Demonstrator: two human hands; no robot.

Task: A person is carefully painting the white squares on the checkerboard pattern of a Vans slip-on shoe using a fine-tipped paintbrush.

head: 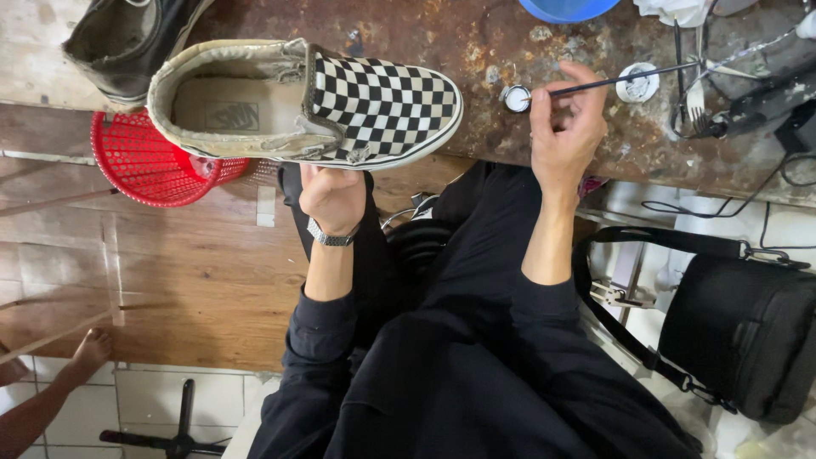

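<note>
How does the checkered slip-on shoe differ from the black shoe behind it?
The black-and-white checkered slip-on shoe is fully in view and held from below by the left hand; the plain black shoe is cut off by the frame edge, and no hand touches it. Both show worn, open collars.

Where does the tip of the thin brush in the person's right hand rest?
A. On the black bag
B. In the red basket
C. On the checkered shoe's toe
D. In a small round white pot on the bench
D: the right hand holds the thin brush with its tip in the small round white pot on the rusty bench.
</note>
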